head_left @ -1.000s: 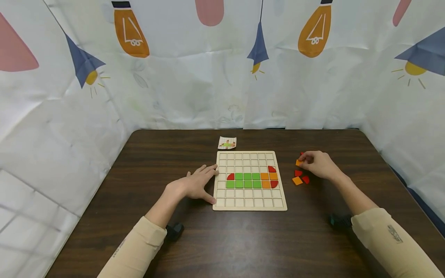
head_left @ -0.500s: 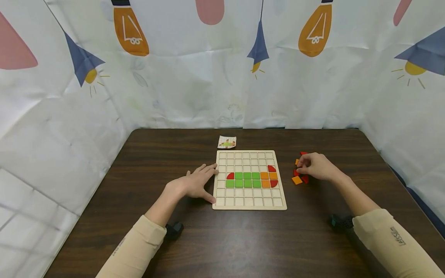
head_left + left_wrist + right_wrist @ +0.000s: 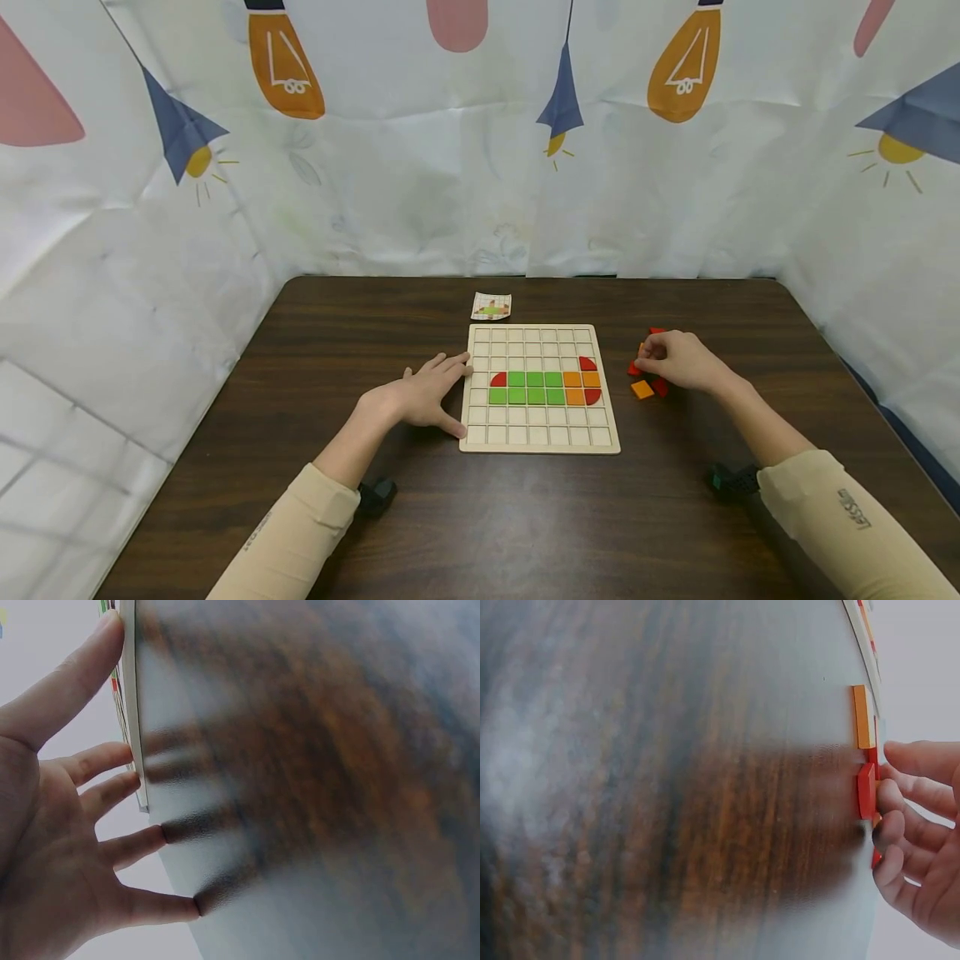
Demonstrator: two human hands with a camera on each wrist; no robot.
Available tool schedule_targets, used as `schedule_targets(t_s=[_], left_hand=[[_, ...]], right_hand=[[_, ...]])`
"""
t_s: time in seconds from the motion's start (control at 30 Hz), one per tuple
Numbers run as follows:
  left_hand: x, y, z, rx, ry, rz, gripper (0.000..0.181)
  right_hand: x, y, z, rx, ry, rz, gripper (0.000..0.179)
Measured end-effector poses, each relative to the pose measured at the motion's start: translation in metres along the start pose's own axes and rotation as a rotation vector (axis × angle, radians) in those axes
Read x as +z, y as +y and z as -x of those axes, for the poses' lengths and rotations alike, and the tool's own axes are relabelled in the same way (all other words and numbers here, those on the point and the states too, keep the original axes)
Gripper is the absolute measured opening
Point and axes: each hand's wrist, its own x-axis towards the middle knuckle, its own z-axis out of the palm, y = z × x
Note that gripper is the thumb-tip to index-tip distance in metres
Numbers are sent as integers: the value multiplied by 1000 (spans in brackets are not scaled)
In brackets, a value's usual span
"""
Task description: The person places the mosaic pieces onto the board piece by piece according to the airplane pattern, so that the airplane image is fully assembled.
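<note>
Grid board (image 3: 540,437) mid-surface, part-filled with green (image 3: 535,396), orange and red tiles.
My left hand (image 3: 427,398) is spread wide, touching the board's left edge; my right hand (image 3: 684,358) pinches a red tile (image 3: 633,368) over by the loose ones. Right sleeve (image 3: 840,521) print reads like "Letsslim". Dark woodgrain surface (image 3: 540,517), lamp-print cloth (image 3: 420,192) all round.

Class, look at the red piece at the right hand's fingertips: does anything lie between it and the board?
Nothing visible does: in the head view, only tabletop shows between the red piece at the right hand and the board. The nearer orange square lies off that line.
</note>
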Motion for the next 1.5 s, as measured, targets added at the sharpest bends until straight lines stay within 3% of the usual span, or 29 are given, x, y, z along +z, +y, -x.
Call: schedule_targets(t_s=[0.23, 0.8, 1.13, 1.27, 1.5], left_hand=[[0, 0, 0, 2, 2, 2, 94], [1, 0, 1, 5, 3, 5, 93], [0, -1, 0, 2, -1, 0, 94], [0, 0, 0, 2, -3, 0, 94], [0, 0, 1, 3, -1, 8, 94]], right_hand=[[-7, -1, 7, 1, -3, -2, 14], [-16, 2, 29, 92, -143, -52, 31], [-13, 7, 26, 2, -97, -48, 15], [-12, 9, 26, -22, -68, -31, 19], [-12, 8, 29, 52, -44, -13, 35]])
